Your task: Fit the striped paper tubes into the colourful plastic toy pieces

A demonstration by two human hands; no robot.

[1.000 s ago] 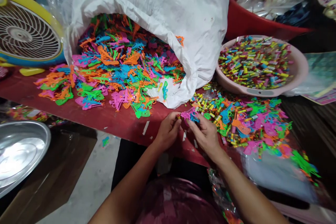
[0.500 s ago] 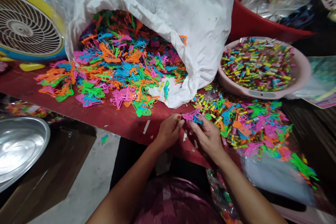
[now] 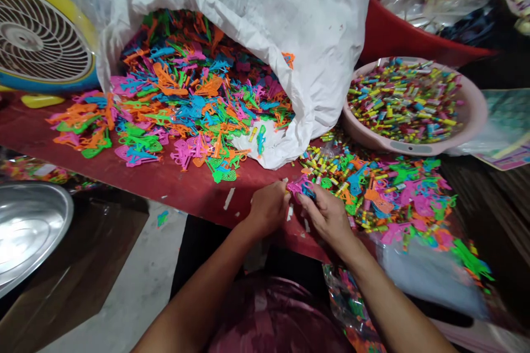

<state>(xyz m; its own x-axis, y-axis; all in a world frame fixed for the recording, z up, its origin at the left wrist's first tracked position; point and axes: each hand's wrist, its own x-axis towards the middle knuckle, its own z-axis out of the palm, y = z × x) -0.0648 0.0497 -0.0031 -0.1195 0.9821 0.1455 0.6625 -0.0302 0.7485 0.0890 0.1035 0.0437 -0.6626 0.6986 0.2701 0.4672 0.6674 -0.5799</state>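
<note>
My right hand [image 3: 327,212] is closed on small plastic toys [image 3: 298,186], pink and blue, above the near edge of the red tabletop. My left hand [image 3: 269,207] meets it from the left, fingers curled in a pinch. At its fingertips shows a bit of a small yellow-and-red tube [image 3: 287,190], mostly hidden, against the end of the pink toy. Beyond my hands, a large white sack [image 3: 269,157] lies open, with a heap of orange, green, pink and blue plastic toys [image 3: 199,105] spilling out.
A pale pink basin [image 3: 476,105] full of small colourful tubes stands at the right. Before it lies a mixed pile of tubes and toys [image 3: 385,198]. A yellow-and-blue fan [image 3: 45,38] is at the left, above a metal bowl [image 3: 62,215]. Clear plastic bags [image 3: 430,276] lie at lower right.
My left hand has turned over, knuckles up, and closed in against the pink toy, covering most of the small tube. The right hand keeps its hold. The view has shifted slightly.
</note>
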